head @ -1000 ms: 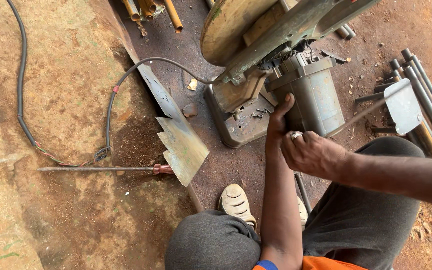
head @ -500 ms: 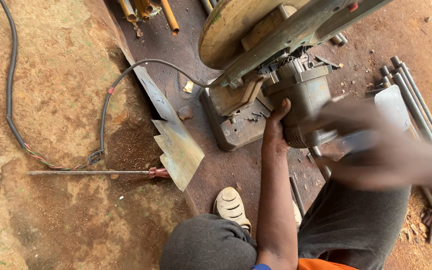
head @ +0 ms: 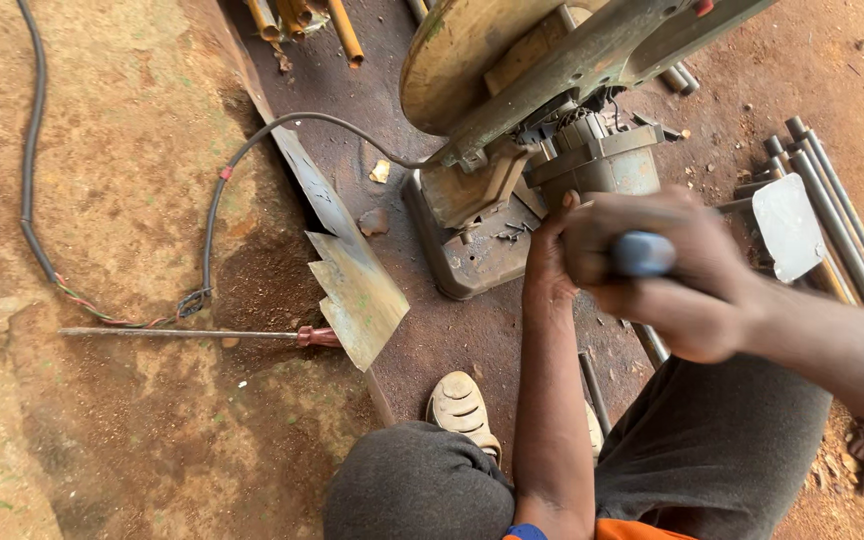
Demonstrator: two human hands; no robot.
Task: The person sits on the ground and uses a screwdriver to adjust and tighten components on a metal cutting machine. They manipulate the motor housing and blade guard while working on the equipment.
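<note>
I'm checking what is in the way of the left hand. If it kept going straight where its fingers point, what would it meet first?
Most likely the grey motor housing of the cut-off saw: the left hand already reaches up against its lower edge, though depth is unclear.

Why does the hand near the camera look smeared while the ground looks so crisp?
Head view: the right hand, closed around a blue-grey handle, is soft with motion blur and sits very close to the lens; the left hand by the cutting machine, the metal sheet and the dirt are sharp under even, soft daylight with no glare.
</note>
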